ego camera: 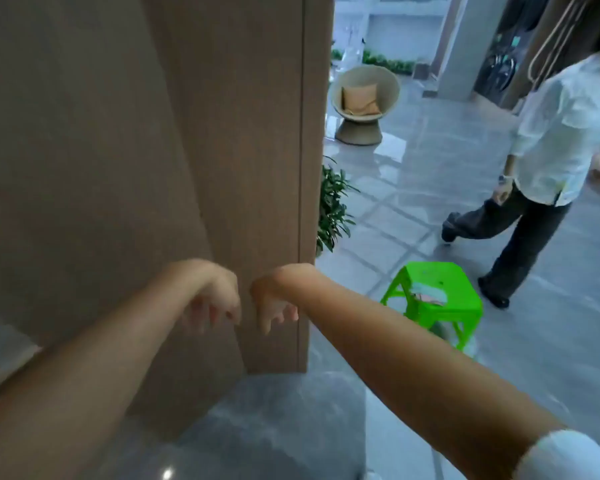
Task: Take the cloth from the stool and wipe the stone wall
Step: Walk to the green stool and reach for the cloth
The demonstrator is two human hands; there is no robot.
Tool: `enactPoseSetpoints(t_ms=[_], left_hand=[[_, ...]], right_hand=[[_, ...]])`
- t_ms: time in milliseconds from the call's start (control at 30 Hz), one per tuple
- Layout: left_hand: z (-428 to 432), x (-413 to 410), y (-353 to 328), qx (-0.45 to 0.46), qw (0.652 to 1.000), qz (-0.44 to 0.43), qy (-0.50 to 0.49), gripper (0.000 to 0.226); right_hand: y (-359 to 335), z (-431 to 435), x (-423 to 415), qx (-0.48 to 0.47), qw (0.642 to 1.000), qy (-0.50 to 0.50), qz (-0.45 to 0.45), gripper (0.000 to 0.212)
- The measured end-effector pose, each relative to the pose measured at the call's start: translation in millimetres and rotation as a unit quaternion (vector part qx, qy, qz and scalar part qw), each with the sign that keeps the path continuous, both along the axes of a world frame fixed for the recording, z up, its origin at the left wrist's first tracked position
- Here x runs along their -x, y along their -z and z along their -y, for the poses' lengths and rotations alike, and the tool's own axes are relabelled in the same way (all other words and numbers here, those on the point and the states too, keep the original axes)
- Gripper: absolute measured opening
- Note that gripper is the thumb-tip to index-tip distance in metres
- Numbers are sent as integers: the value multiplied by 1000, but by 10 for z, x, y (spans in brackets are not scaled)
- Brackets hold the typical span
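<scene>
Green stool (437,299) stands right on the floor, with the cloth (428,293) on its seat. Left hand (215,299) and right hand (274,303) hang before the stone wall (118,150), fingers loosely curled, holding nothing.

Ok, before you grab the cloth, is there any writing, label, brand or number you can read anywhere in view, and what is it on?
None can be read.
Cloth on the green stool: pale with a pinkish patch, no lettering legible.
Dark panels in the far right background: green marks, too blurred to read.
Stone wall: plain, no text.
</scene>
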State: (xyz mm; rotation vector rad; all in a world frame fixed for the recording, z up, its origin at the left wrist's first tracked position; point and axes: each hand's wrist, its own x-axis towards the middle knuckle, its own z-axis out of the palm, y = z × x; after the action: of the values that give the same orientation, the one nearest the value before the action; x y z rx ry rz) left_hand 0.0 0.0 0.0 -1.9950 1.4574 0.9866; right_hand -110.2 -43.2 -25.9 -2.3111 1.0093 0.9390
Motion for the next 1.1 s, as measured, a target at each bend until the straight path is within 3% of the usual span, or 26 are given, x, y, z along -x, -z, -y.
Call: enactPoseSetpoints(t_ms=[233, 333, 467, 600, 833, 967, 1100], left_hand=[[786, 1343, 1132, -70, 997, -9, 33, 38], [1315, 2076, 1614, -110, 993, -15, 47, 42], [1935, 3098, 2041, -44, 994, -47, 89, 36], [2330, 3844, 2318, -42, 984, -66, 160, 34], [2841, 4326, 2786, -74, 977, -83, 180, 39], [3205, 4279, 2835, -118, 970, -76, 200, 29], [3680, 4203, 2966, -77, 980, -104, 149, 32]], right_hand=[[1257, 718, 1479, -59, 991, 117, -6, 23], [1719, 1129, 2321, -38, 990, 132, -3, 34], [2170, 1606, 3548, 11, 978, 207, 13, 22], [2440, 1897, 4476, -15, 960, 279, -12, 34], [2668, 2328, 5062, -62, 930, 361, -20, 26], [2669, 2511, 5092, -74, 910, 407, -20, 20], [2759, 2743, 5118, -67, 888, 456, -5, 26]])
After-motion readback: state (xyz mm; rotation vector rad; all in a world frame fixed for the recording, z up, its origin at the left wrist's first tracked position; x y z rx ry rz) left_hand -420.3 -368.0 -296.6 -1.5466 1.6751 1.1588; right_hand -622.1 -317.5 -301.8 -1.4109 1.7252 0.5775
